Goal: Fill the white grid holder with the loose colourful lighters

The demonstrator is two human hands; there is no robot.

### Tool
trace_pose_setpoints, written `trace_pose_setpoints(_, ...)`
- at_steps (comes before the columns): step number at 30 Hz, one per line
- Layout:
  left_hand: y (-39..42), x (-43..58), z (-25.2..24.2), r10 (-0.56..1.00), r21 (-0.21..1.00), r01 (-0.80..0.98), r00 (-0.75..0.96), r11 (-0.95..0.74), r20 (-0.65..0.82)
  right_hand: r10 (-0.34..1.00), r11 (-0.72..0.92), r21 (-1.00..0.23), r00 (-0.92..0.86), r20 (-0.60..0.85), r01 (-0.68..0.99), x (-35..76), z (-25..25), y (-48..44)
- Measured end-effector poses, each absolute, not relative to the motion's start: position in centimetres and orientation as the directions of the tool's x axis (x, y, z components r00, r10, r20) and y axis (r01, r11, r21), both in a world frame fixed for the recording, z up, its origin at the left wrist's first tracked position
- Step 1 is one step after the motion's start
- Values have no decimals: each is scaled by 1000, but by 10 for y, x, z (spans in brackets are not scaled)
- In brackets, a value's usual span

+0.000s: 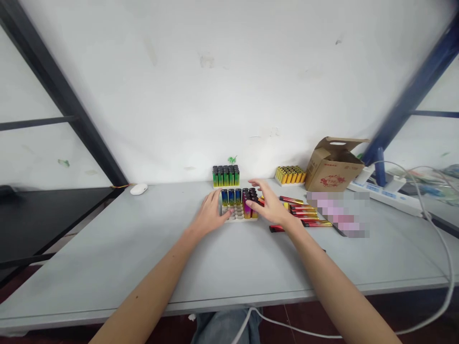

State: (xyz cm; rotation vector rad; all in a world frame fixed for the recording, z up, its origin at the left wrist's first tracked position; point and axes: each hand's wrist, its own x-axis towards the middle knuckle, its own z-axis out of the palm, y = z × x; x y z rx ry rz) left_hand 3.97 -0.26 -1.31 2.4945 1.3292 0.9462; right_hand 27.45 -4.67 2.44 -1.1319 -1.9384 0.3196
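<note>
A pale tray partly filled with upright lighters stands on the grey table. My left hand rests against the tray's left side, fingers spread and flat. My right hand hovers over the tray's right side with fingers stretched out, nothing in it. Several red-and-gold lighters lie loose just right of that hand.
A full tray of green lighters and a tray of yellow lighters stand by the wall. An open cardboard box, a power strip with cables, and a white mouse are also on the table.
</note>
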Motion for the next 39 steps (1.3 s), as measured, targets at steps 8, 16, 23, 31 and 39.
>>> trace_pose_setpoints(8,5,30,-17,748,301,696,528,-652,401,885,460,-655,-252,390,600,275,18,-42)
trace_pose_setpoints(16,6,29,-6,765,345,684,550,-642,334,942,330,-715,-170,289,617,278,16,-38)
trace_pose_setpoints(23,16,13,-5,790,331,718,539,-612,291,918,382,-670,-178,354,636,260,17,-40)
trace_pose_setpoints(31,19,8,-12,848,337,783,441,-523,294,910,371,-451,-221,350,812,258,7,-39)
trace_pose_setpoints(39,20,9,-10,864,311,810,428,-497,267,923,342,-290,-261,284,894,253,1,-42)
